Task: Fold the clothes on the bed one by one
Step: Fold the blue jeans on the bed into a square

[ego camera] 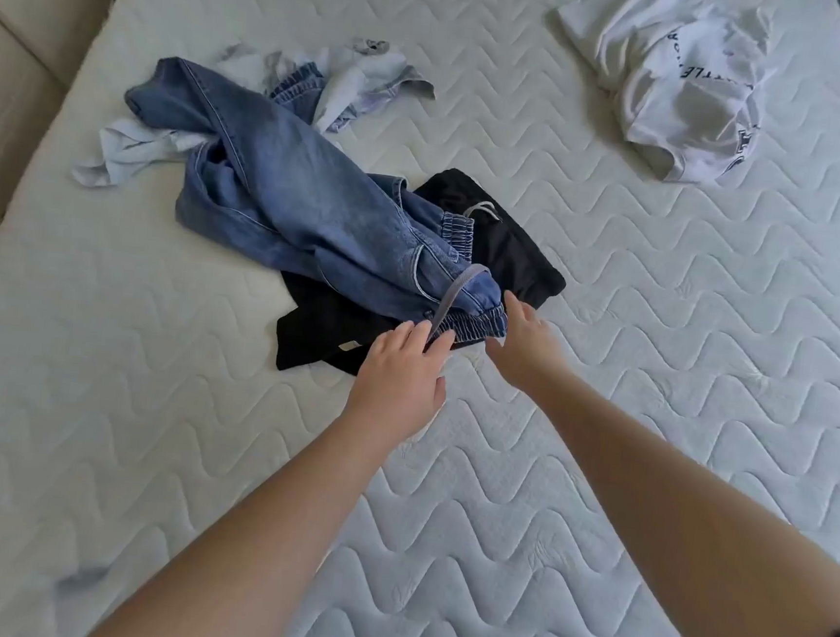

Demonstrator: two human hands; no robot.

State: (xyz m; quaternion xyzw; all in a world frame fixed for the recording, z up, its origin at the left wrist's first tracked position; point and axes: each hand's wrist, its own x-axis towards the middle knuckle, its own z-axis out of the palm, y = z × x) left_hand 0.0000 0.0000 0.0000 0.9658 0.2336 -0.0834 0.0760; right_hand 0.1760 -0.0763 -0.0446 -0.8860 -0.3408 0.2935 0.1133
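Observation:
Crumpled blue jeans [287, 190] with an elastic waistband and a grey drawstring lie in a heap on the white quilted mattress [657, 364]. Black shorts [510, 255] lie partly under them, dark cloth also showing at the near side. A pale blue shirt [133, 151] sticks out behind the jeans. My left hand [400, 372] touches the jeans' waistband with extended fingers. My right hand [526, 332] reaches the waistband's right end, its fingers partly hidden against the denim.
A crumpled white T-shirt [682, 82] with dark lettering lies at the far right of the bed. A beige upholstered headboard [12, 79] runs along the left edge. Bare mattress stretches between me and the heap.

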